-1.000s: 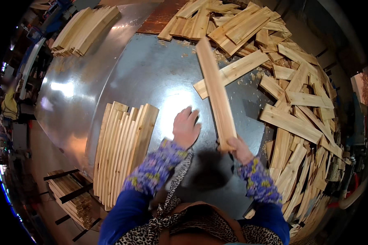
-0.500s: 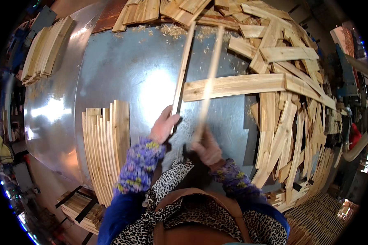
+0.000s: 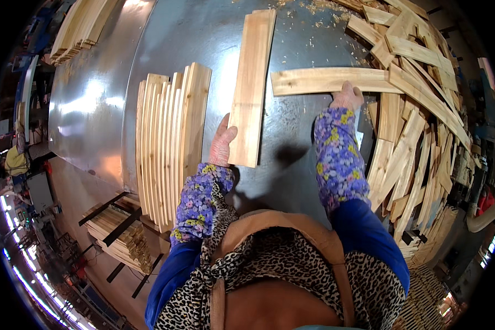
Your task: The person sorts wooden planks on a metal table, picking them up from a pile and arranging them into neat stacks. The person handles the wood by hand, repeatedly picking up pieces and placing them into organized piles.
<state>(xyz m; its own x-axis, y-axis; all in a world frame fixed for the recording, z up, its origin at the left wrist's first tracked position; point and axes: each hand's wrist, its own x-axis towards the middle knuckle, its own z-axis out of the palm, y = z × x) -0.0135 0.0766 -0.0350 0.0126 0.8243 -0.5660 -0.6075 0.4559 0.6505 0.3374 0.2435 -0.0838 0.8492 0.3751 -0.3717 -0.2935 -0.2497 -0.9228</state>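
My left hand (image 3: 222,144) grips the lower left edge of a pale wooden board (image 3: 252,82), which points away from me with its broad face up. A second board's edge shows along its right side and far end, so the two seem to lie together. Farther right, my right hand (image 3: 347,97) has its fingers over the near edge of another wooden board (image 3: 313,80) that lies crosswise. That board's right end reaches the loose pile. Left of my left hand, a row of boards (image 3: 162,137) stands on edge, side by side.
A metal tabletop (image 3: 297,124) lies under the work, with wood shavings (image 3: 319,10) at its far side. At right is a jumbled pile of boards (image 3: 410,159). Another stack (image 3: 85,27) sits far left. Below the table's left edge, more boards (image 3: 121,231) rest on dark bars.
Each hand held a narrow board edge-on before. Now the two boards appear together, face up, in my left hand. My right hand has moved right and away onto the crosswise board. The view has shifted.
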